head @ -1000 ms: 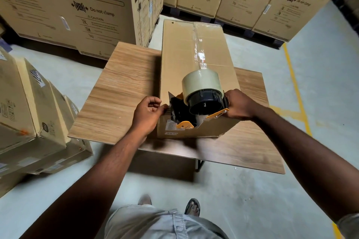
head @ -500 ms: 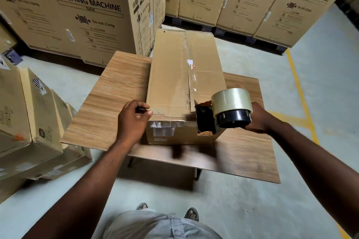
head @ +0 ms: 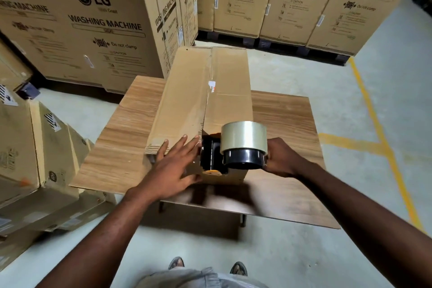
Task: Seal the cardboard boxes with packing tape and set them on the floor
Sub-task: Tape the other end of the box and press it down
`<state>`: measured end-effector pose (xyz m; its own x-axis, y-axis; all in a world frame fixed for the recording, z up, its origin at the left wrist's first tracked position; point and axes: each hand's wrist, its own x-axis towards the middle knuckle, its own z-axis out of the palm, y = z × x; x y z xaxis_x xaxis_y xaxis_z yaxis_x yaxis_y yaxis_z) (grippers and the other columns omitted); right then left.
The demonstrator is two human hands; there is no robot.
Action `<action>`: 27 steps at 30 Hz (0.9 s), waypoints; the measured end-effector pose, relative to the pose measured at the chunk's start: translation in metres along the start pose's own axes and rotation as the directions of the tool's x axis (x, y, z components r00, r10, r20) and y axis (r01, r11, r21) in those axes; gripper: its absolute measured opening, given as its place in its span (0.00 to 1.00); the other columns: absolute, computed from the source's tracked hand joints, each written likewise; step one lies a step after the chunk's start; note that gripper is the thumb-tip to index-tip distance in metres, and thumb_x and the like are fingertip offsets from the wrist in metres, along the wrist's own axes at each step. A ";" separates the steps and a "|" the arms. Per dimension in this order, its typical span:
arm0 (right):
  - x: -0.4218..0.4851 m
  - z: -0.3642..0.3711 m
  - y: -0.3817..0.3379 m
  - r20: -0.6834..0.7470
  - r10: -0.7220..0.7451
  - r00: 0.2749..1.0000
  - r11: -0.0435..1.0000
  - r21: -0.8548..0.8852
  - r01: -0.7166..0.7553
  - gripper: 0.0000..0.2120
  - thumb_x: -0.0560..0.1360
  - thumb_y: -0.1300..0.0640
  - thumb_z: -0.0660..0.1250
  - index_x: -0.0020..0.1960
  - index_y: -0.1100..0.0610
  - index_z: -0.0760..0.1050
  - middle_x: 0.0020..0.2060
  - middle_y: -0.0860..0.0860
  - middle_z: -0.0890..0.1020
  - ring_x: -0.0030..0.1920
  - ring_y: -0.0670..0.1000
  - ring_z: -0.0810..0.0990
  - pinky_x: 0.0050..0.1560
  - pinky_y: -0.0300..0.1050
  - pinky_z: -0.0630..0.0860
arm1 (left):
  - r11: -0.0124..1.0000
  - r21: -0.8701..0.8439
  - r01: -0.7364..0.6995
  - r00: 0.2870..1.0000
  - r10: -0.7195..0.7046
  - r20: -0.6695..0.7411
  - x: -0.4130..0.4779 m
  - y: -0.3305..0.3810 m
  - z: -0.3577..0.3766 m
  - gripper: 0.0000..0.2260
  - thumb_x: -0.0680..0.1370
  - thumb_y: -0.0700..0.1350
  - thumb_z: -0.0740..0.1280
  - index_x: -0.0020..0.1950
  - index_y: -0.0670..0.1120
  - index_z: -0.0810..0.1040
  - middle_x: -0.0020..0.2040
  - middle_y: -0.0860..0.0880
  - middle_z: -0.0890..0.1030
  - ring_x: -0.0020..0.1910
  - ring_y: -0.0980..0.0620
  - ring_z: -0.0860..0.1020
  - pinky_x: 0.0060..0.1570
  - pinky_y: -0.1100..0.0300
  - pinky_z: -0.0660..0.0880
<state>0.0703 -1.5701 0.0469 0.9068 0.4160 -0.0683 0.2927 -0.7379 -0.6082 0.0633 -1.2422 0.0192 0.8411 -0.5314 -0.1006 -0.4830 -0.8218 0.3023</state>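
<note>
A long brown cardboard box (head: 187,98) lies on the wooden table (head: 282,124), its top flaps closed with clear tape along the far part of the seam. My right hand (head: 281,158) grips a black and orange tape dispenser (head: 224,155) with a clear tape roll (head: 244,137) at the box's near end. My left hand (head: 174,162) lies with straight fingers against the near left corner of the box, beside the dispenser.
Tall washing machine cartons (head: 88,18) stand on pallets behind the table. Smaller stacked boxes (head: 28,147) sit on the floor to the left. A yellow line (head: 374,124) runs across the concrete floor on the right. My feet (head: 208,266) are below the table's near edge.
My left hand let go of the box's near left edge and now lies flat with straight fingers on the near corner. The dispenser stayed at the box's near end.
</note>
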 end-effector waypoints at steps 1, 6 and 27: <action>0.001 0.001 -0.001 -0.002 -0.003 1.000 1.000 0.012 0.003 0.07 0.65 0.41 0.62 0.37 0.44 0.69 0.30 0.47 0.79 0.35 0.51 0.78 0.37 0.45 0.71 | 1.000 -0.004 -0.005 1.000 0.005 -0.001 0.000 -0.005 0.000 0.40 0.74 0.72 0.53 0.79 0.56 0.43 0.76 0.67 0.34 0.77 0.62 0.33 0.75 0.45 0.32; -0.008 -0.008 0.010 -0.005 -0.020 1.000 1.000 -0.002 0.020 0.18 0.73 0.55 0.75 0.37 0.40 0.68 0.30 0.32 0.77 0.30 0.38 0.73 0.31 0.31 0.64 | 0.997 -0.072 -0.040 0.998 0.037 -0.046 0.000 -0.006 0.004 0.38 0.75 0.69 0.60 0.80 0.62 0.45 0.78 0.68 0.39 0.78 0.64 0.37 0.76 0.47 0.35; -0.060 -0.020 0.069 -0.217 0.134 0.967 0.987 0.116 -0.111 0.24 0.68 0.64 0.72 0.45 0.32 0.76 0.38 0.41 0.83 0.40 0.40 0.80 0.43 0.41 0.78 | 0.996 -0.001 -0.090 0.994 0.089 0.061 0.031 0.103 0.019 0.39 0.81 0.57 0.61 0.80 0.51 0.37 0.79 0.53 0.35 0.78 0.54 0.33 0.74 0.51 0.29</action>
<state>0.0422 -1.6570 0.0246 0.9818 0.1884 0.0239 0.1535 -0.7127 -0.6845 0.0349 -1.3471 0.0295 0.7780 -0.6144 -0.1310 -0.5561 -0.7706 0.3112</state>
